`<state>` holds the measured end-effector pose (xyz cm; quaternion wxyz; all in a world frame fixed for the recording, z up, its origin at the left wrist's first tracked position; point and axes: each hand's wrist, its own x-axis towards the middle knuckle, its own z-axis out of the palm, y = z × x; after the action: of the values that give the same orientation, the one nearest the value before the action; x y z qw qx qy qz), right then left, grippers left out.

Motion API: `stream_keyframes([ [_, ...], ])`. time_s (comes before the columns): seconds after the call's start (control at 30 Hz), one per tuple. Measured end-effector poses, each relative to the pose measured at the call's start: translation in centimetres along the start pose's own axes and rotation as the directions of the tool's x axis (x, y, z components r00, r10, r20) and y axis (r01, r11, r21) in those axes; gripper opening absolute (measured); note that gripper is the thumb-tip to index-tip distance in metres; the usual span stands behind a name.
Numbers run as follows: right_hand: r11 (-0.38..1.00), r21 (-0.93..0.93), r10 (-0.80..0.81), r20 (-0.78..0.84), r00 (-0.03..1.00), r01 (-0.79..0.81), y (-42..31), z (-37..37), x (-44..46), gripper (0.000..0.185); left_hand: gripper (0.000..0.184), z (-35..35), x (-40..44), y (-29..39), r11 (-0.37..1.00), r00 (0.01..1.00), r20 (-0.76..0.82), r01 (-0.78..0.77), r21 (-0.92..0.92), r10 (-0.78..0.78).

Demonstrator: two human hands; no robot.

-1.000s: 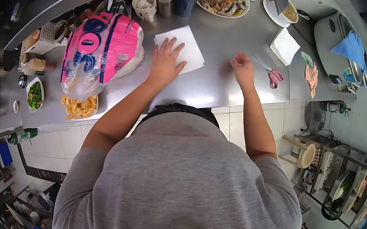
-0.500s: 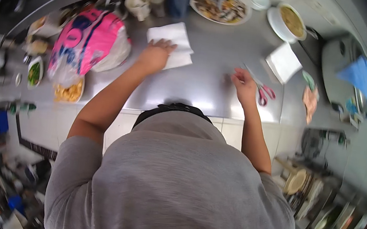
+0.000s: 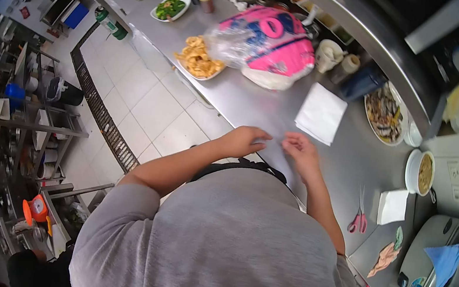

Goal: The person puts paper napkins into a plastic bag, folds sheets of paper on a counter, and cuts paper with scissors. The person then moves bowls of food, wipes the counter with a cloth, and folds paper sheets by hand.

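Note:
My left hand point(image 3: 246, 142) is over the counter's front edge, fingers stretched and thumb apart, holding nothing visible. Just to its right, my right hand point(image 3: 302, 154) hovers above the steel counter with loosely bent fingers and nothing visible in them. The two hands face each other without touching. Beyond them lies a stack of white paper sheets point(image 3: 321, 113), apart from both hands. To the right, pink-handled scissors point(image 3: 359, 217) lie beside a smaller white stack of paper point(image 3: 392, 206).
A pink plastic bag point(image 3: 280, 44) stands behind a dish of fried snacks point(image 3: 200, 59). Farther left is a dish of greens point(image 3: 170, 9). A food platter point(image 3: 385, 114) and soup bowl point(image 3: 425, 173) stand on the right. A peach cloth point(image 3: 384, 259) lies near the counter's end.
The view has swung left. My left hand has come off the white paper sheets toward the counter's front edge. My right hand has moved away from the scissors and close to the left.

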<state>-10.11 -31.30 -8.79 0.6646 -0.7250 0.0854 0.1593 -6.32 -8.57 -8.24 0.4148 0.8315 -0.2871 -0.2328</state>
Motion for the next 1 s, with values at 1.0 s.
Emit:
stream_keyframes([
  [1.0, 0.758, 0.627, 0.223, 0.009, 0.975, -0.179, -7.7, 29.8, 29.8, 0.050, 0.071, -37.4, -12.0, -28.5, 0.612, 0.657, -0.385, 0.148, -0.777, -0.648],
])
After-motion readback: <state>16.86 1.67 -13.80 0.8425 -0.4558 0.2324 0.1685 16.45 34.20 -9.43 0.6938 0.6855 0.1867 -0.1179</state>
